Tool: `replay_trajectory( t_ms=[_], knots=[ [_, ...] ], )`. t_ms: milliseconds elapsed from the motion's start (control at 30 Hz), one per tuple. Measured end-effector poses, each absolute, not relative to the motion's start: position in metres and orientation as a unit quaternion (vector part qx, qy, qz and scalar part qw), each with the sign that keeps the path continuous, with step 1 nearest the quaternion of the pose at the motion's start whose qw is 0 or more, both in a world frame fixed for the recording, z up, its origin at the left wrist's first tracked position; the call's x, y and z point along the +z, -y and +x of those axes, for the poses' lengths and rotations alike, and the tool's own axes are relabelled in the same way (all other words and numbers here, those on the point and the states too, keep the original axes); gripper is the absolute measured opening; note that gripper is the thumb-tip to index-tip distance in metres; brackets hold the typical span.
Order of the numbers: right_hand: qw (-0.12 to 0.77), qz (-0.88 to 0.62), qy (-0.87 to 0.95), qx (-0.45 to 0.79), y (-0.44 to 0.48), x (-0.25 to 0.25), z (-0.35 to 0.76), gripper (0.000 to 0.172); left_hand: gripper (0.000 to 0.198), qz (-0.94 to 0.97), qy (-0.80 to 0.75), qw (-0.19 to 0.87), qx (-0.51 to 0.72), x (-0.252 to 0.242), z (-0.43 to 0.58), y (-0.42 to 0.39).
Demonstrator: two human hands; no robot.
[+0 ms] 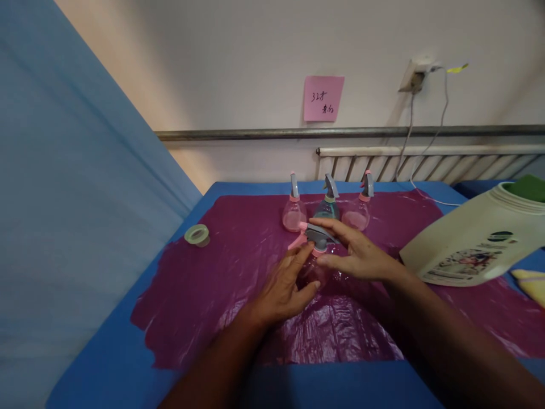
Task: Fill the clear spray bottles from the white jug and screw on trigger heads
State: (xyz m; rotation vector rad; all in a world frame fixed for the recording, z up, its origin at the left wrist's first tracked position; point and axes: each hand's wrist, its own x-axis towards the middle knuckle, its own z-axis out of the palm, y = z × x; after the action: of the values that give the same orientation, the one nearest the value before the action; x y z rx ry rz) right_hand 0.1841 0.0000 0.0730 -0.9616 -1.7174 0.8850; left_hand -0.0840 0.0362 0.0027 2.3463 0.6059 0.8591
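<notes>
A pink-tinted spray bottle (314, 274) with a grey and pink trigger head stands upright before me. My left hand (285, 284) wraps its left side, thumb low on the body and fingers up by the neck. Around the right of the trigger head (318, 236) curves my right hand (355, 250), fingers above it and thumb at the collar. Part of the bottle is hidden by my hands. Behind it are three more spray bottles: a pink one (294, 218), a teal one (327, 209) and another pink one (356, 217), each with liquid inside.
Purple plastic sheeting (225, 250) covers much of the blue table (102, 346). A small pale green funnel-like cup (197, 234) sits at left. At right stands a tilted-looking cream jug (472, 244) with a green cap, near a yellow cloth (530, 284). A blue curtain (76, 170) hangs at left.
</notes>
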Motion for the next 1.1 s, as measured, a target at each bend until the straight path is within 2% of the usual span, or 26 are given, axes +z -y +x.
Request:
replay_trajectory(
  t_ms=[200, 333, 533, 700, 900, 1100],
  knots=[
    [0.452, -0.397, 0.686, 0.408, 0.006, 0.085, 0.193, 0.073, 0.095, 0.870, -0.228, 0.302, 0.317, 0.003, -0.082, -0.036],
    [0.455, -0.405, 0.697, 0.378, 0.008, 0.092, 0.192, 0.058, 0.097, 0.815, -0.289, 0.358, 0.352, 0.006, -0.076, -0.031],
    [0.469, -0.397, 0.679, 0.401, 0.011, 0.098, 0.196, 0.053, 0.077, 0.781, -0.312, 0.368, 0.397, 0.018, -0.073, -0.027],
    [0.488, -0.378, 0.653, 0.439, 0.010, 0.098, 0.197, 0.054, 0.078, 0.784, -0.289, 0.386, 0.391, 0.024, -0.078, -0.029],
    [0.508, -0.387, 0.644, 0.422, 0.011, 0.103, 0.200, 0.055, 0.082, 0.746, -0.263, 0.502, 0.351, 0.026, -0.082, -0.032],
    [0.476, -0.383, 0.658, 0.441, 0.015, 0.109, 0.202, 0.055, 0.087, 0.691, -0.232, 0.592, 0.343, 0.029, -0.084, -0.033]
  ],
)
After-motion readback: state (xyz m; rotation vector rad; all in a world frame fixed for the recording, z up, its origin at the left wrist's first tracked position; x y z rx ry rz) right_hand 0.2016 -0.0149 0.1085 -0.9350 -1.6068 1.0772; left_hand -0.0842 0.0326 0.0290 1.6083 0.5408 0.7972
